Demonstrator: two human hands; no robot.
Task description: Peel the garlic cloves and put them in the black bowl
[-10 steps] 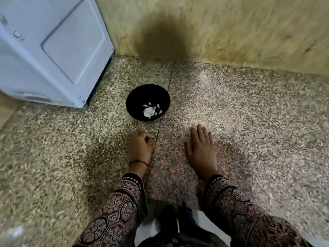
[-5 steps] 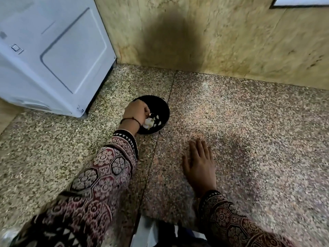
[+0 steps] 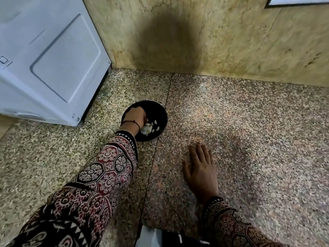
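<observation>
Head cam: L hand (image 3: 133,118) in round black bowl (image 3: 157,111), grip unclear. R hand (image 3: 201,169) flat, open. Wrist pressing the rim could tip it.

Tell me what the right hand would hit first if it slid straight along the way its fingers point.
Probably the beige stone wall: the right hand lies flat on the speckled granite floor, fingers aimed just right of the round black bowl, though the margin is hard to judge.
</observation>
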